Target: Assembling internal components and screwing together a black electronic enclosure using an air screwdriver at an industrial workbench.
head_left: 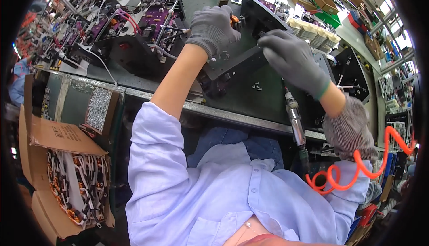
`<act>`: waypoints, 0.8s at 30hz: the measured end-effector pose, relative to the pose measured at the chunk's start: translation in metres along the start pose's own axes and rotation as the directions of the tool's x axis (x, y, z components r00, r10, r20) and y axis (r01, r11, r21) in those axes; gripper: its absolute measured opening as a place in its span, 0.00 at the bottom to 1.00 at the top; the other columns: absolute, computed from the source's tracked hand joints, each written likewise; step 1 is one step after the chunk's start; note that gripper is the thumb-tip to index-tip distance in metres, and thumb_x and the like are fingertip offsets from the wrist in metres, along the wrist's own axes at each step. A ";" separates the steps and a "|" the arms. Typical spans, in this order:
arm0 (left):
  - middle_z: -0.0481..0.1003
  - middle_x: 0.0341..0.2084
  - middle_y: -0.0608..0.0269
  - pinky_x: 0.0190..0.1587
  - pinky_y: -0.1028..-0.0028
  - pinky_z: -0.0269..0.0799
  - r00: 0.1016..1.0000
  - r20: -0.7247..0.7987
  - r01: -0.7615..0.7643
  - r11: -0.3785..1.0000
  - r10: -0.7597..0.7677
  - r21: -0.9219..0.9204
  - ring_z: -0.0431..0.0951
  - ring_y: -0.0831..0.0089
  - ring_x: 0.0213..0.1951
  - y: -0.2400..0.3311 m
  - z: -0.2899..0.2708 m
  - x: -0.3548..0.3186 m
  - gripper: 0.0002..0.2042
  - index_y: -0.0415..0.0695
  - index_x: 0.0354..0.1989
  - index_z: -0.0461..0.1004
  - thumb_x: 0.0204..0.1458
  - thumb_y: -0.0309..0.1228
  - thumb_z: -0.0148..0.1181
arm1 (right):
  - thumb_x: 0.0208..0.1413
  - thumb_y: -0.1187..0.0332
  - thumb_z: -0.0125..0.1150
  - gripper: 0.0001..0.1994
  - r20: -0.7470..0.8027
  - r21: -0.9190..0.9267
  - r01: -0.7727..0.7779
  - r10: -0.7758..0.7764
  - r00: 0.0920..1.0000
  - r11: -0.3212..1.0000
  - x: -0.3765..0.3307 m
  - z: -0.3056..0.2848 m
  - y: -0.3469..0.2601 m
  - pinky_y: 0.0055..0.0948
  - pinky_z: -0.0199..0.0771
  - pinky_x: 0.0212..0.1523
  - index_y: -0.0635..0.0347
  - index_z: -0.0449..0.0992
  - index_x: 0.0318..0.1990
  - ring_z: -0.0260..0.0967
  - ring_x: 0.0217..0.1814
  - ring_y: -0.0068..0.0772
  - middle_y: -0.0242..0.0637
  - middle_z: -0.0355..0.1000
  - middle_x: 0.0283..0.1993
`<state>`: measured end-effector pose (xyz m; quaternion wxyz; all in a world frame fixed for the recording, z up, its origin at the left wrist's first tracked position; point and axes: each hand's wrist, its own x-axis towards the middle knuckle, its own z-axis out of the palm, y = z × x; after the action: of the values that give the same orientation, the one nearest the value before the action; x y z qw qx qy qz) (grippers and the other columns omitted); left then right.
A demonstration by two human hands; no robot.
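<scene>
My left hand [213, 28], in a grey glove, is closed with its fingers curled round a copper-wound coil [234, 21]. The coil is partly hidden by the fingers. It is beside an upright black metal panel [264, 17]. My right hand [292, 60], also gloved and slightly blurred, has its fingers drawn together by the panel's lower edge; what they pinch is hidden. Below and between the hands, a long black bar [237, 64] of the metal frame slants across the bench. Several loose screws [256, 86] lie nearer me. A silver air screwdriver [293, 115] lies below my right hand.
Open black housings with purple circuit boards [152, 25] crowd the left of the bench [241, 107]. An orange coiled hose [344, 181] hangs at right. At lower left are a carton of wired coils [78, 188] and a box of screws [98, 107]. Pale finned parts [315, 33] stand behind.
</scene>
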<state>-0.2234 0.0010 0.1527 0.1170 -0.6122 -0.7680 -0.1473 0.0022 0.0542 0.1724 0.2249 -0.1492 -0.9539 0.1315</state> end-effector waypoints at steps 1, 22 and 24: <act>0.79 0.38 0.52 0.50 0.63 0.73 0.995 -0.066 0.073 0.995 -0.078 -0.064 0.79 0.57 0.44 -0.001 -0.001 0.000 0.25 0.46 0.45 0.77 0.38 0.46 0.67 | 0.57 0.65 0.56 0.13 0.120 -0.045 -0.058 0.063 0.991 0.997 0.020 0.008 0.008 0.40 0.71 0.50 0.61 0.78 0.46 0.73 0.48 0.49 0.46 0.74 0.46; 0.80 0.36 0.50 0.45 0.61 0.75 0.958 -0.133 0.230 0.957 -0.254 -0.177 0.80 0.55 0.41 -0.008 0.015 0.007 0.23 0.45 0.39 0.78 0.35 0.45 0.68 | 0.59 0.56 0.54 0.18 0.801 -0.277 0.319 0.035 0.598 0.906 0.122 0.111 0.019 0.40 0.68 0.58 0.53 0.77 0.52 0.71 0.57 0.44 0.41 0.74 0.57; 0.80 0.37 0.50 0.46 0.61 0.75 0.955 -0.147 0.232 0.958 -0.258 -0.171 0.80 0.56 0.42 -0.008 0.015 0.008 0.23 0.45 0.40 0.78 0.35 0.45 0.68 | 0.60 0.55 0.54 0.18 0.760 -0.302 0.331 0.015 0.650 0.894 0.124 0.118 0.022 0.41 0.68 0.58 0.53 0.77 0.52 0.71 0.58 0.45 0.41 0.73 0.57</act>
<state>-0.2329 0.0120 0.1407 0.1153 -0.5046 -0.8120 -0.2697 -0.1535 0.0957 0.1118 -0.2109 -0.0406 -0.9756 -0.0453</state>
